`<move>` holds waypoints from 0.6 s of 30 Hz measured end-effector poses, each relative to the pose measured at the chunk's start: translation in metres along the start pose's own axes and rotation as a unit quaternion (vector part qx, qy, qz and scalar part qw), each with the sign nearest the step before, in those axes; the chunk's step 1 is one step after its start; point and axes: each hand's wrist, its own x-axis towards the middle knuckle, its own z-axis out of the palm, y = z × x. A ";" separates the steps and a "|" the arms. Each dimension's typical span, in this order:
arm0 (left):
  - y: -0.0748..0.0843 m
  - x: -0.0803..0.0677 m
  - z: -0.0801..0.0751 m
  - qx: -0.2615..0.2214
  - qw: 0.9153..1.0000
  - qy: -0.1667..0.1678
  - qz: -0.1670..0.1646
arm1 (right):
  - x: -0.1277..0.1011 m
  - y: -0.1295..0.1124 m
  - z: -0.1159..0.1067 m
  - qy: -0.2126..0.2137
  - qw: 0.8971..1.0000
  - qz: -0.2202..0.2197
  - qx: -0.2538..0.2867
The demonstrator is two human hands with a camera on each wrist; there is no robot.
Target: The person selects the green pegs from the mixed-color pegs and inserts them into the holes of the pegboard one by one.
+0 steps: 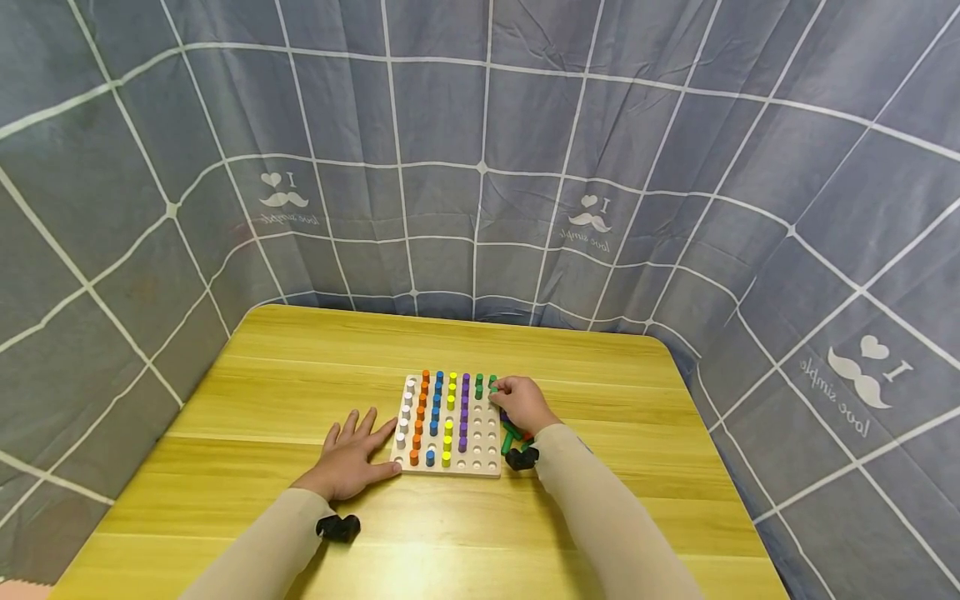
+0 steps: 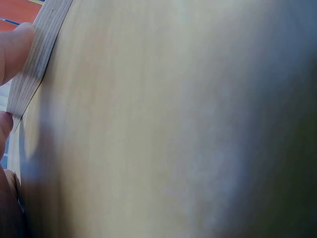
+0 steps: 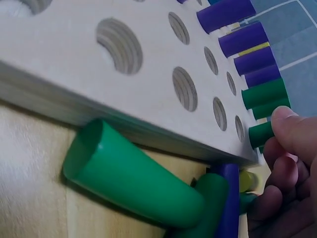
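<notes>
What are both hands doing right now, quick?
Left hand: open, fingers spread flat on the table, touching the pegboard edge.
Right hand: pinching a green peg at the pegboard's far right column.

Wide bare desk (image 1: 315, 358) is seen behind and left of the peg board (image 1: 480, 462). Its left edge is blocked by the left hand (image 1: 351, 454), its right edge by loose pegs (image 3: 133, 181) and the right hand (image 1: 521, 402). Standing pegs (image 1: 438, 408) crowd the board's left columns; open holes (image 3: 184, 88) remain on the right.

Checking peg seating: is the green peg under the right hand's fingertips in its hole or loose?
In. The green cylindrical peg stands in the pale wooden pegboard, beside the other green pegs, with the right hand pinching it.
</notes>
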 end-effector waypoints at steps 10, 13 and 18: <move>0.001 0.001 -0.001 0.015 1.000 -0.002 -0.004 | 0.000 0.001 0.004 0.008 1.000 -0.004 -0.005; 0.001 0.001 -0.002 0.015 1.000 0.000 -0.001 | 0.000 0.001 0.004 0.008 1.000 -0.008 -0.005; 0.001 0.001 -0.002 0.013 1.000 0.001 -0.002 | 0.001 0.002 0.005 0.008 1.000 -0.001 0.005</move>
